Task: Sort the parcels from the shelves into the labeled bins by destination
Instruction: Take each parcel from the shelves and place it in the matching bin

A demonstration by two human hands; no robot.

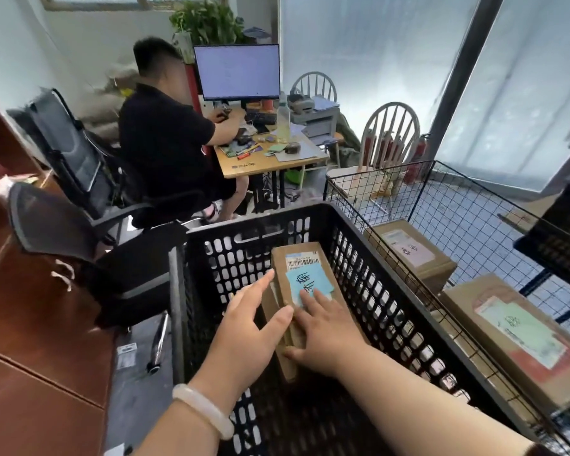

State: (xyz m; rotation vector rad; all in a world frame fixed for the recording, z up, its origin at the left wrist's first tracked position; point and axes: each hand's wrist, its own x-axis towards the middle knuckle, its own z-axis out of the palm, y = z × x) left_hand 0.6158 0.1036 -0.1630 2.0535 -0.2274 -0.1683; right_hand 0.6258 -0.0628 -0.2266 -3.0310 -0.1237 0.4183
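Looks like left hand (250, 327) and right hand (323, 334), flat open grip, are settling the parcel (305, 281) in the black bin (244, 258), so next just lift away.

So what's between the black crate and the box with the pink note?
The wire bin's mesh wall stands between the black crate and the box with the pink note, as the head view shows.

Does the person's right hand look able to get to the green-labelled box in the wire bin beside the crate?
Probably yes. The green-labelled box lies uncovered in the open-topped wire bin, just right of the right hand, which need only lift over the crate wall.
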